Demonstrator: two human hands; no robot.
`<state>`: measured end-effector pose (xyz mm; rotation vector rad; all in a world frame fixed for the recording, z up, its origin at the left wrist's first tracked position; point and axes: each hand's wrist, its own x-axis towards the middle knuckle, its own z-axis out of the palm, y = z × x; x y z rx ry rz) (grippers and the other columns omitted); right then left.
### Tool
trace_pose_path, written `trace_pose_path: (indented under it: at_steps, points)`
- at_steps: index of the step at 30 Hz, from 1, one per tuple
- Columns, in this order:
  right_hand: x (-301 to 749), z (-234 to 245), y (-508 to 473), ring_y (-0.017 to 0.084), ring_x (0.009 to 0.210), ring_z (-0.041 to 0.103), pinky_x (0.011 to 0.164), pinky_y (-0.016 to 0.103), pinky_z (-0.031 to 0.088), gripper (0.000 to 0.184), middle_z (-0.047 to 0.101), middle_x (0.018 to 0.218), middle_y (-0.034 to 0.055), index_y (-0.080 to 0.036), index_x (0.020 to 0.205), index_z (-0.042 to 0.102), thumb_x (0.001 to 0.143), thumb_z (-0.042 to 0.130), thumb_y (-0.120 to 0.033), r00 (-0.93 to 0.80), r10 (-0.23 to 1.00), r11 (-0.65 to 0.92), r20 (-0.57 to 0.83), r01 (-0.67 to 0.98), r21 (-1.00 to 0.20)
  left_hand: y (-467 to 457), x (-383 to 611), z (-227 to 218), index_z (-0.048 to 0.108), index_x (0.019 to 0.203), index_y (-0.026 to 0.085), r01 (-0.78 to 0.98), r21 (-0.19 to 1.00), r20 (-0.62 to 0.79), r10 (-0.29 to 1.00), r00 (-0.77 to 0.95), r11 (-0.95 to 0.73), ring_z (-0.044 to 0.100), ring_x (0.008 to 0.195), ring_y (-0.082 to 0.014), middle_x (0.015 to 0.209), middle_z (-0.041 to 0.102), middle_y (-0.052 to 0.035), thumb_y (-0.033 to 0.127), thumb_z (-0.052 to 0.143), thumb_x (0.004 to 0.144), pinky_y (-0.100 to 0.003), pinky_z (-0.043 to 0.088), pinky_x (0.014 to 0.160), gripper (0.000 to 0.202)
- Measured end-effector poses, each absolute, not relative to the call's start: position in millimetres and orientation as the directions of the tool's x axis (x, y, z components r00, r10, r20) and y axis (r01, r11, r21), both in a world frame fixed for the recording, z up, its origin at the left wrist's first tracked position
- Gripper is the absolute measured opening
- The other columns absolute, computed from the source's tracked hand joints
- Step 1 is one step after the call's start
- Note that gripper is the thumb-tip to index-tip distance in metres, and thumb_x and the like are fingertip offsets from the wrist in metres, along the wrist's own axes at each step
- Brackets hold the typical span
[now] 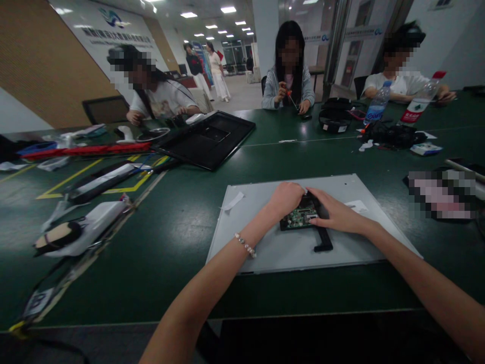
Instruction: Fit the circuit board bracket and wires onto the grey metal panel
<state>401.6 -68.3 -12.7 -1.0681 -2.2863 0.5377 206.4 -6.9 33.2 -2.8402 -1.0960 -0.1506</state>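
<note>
A green circuit board (pixel 297 218) in a black housing rests on a flat grey panel (pixel 265 255) in front of me. My left hand (pixel 288 196) is closed at the board's upper left edge; its fingertips pinch something small that I cannot make out. At the other side, my right hand (pixel 339 212) grips the board, its thumb on the components and its fingers along the top right edge. A black L-shaped bracket (pixel 324 241) sticks out below that hand, against the panel. A white paper strip (pixel 232 201) lies at the panel's upper left corner.
A large black monitor cover (pixel 200 146) lies beyond the panel. Tools and white parts (pixel 91 225) crowd the left side. Bottles (pixel 379 103), a black case (pixel 335 116) and a dark bundle (pixel 394 134) stand farther right. Across the table a person (pixel 290 86) holds a screwdriver.
</note>
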Motion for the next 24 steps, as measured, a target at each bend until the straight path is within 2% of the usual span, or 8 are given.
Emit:
trace_pose_path:
  at_steps: [7,15,18,24]
  points:
    - [401.9,-13.1,-68.6,0.034,0.140,0.035,0.114,0.058,0.031,0.087,0.034,0.154,0.0135,-0.029,0.154,0.012,0.086,0.062,-0.050,-0.535,0.787,0.604,0.307,0.567,-0.560,-6.7,205.2,34.8,0.074,0.090,0.011,0.663,-0.015,0.105,0.658,0.746,-0.749,0.067,0.088,-0.0217,0.093,0.073,-0.0141,0.009,0.044,0.085,-0.031,0.048,0.077,0.030]
    - [402.7,-9.1,-70.2,0.034,0.140,0.035,0.113,0.058,0.032,0.088,0.032,0.155,0.0135,-0.028,0.155,0.010,0.086,0.061,-0.051,-0.537,0.799,0.585,0.271,0.589,-0.557,0.4,189.9,51.2,0.071,0.113,0.014,0.669,0.126,0.085,0.679,0.729,-0.733,0.064,0.105,-0.0221,0.114,0.070,-0.0113,0.016,0.055,0.081,-0.031,0.048,0.092,0.037]
    - [402.2,-6.6,-72.1,0.034,0.142,0.032,0.114,0.057,0.030,0.088,0.029,0.157,0.0131,-0.028,0.155,0.010,0.086,0.060,-0.052,-0.529,0.813,0.564,0.245,0.609,-0.558,10.8,170.2,66.6,0.070,0.115,0.013,0.667,0.154,0.083,0.683,0.726,-0.729,0.063,0.108,-0.0215,0.117,0.069,-0.0110,0.016,0.056,0.080,-0.031,0.046,0.096,0.039]
    - [403.7,-7.8,-72.9,0.033,0.145,0.026,0.116,0.054,0.029,0.088,0.021,0.160,0.0119,-0.028,0.155,0.009,0.087,0.058,-0.054,-0.520,0.826,0.545,0.215,0.645,-0.535,39.1,105.0,95.1,0.071,0.116,0.014,0.833,0.070,-0.031,0.834,0.551,-0.548,0.064,0.103,-0.0224,0.115,0.070,-0.0111,0.013,0.054,0.075,-0.028,0.047,0.090,0.044]
